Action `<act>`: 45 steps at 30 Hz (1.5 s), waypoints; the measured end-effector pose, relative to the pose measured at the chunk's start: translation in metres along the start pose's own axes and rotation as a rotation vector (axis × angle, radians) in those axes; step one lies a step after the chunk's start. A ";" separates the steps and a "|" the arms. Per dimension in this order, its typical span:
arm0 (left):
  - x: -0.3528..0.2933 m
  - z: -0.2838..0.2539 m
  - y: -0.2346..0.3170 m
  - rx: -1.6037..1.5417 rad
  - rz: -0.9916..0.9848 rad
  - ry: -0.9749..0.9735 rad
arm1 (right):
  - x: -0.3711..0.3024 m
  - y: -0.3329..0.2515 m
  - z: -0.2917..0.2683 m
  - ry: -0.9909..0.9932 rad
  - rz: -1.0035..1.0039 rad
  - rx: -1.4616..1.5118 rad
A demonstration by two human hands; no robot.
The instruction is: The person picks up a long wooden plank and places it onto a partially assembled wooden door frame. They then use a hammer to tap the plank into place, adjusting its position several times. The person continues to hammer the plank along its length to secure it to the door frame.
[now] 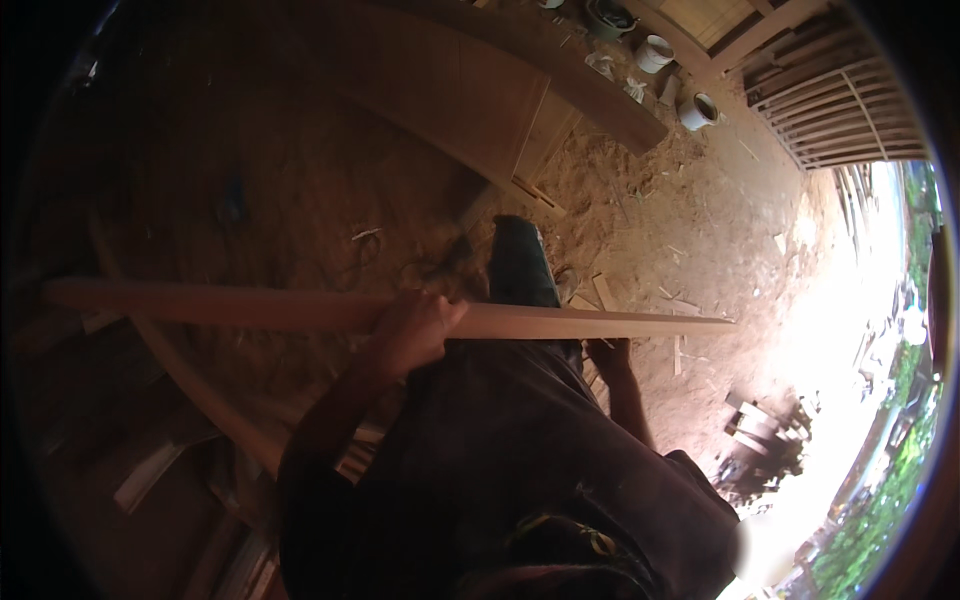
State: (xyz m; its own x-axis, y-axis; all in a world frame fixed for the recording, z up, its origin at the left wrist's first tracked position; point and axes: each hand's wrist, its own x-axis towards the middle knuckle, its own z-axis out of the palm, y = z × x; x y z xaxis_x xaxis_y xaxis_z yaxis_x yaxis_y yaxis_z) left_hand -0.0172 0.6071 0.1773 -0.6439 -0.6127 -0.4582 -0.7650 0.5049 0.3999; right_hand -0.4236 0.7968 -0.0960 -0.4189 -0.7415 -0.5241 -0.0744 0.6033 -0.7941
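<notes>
A long, narrow wooden plank [560,322] stretches crosswise in front of my body, from the far left to right of the middle. My left hand [418,325] is closed around it near its middle, knuckles up. Close to the plank's near edge, toward its right part, is my right hand [608,352]. The plank hides the fingers of that hand, so whether they grip it from below does not show. Beyond the plank a dark green trouser leg [522,262] sticks out over the ground.
Large wooden panels [450,95] lie ahead on the dusty ground, which is strewn with offcuts. White buckets [697,111] stand at the far right, near a slatted wooden frame [840,115]. A curved wooden piece [200,385] and stacked timber are at left. Bright daylight enters at right.
</notes>
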 end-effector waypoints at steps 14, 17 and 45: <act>0.034 -0.094 -0.090 0.197 0.100 -0.013 | 0.077 -0.179 0.136 -0.535 -0.636 -0.618; 0.040 -0.085 -0.136 0.173 0.027 -0.053 | 0.083 -0.227 0.183 -0.672 -0.375 -0.780; 0.154 -0.302 -0.514 0.080 0.009 -0.313 | 0.162 -0.516 0.459 -0.523 -0.400 -0.983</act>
State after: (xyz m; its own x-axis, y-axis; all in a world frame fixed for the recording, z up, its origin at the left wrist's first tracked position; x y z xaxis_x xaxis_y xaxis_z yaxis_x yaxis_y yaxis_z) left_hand 0.2808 0.0697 0.1407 -0.6140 -0.3973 -0.6821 -0.7499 0.5634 0.3468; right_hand -0.0380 0.2307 0.0875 0.1962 -0.8211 -0.5360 -0.8762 0.0987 -0.4718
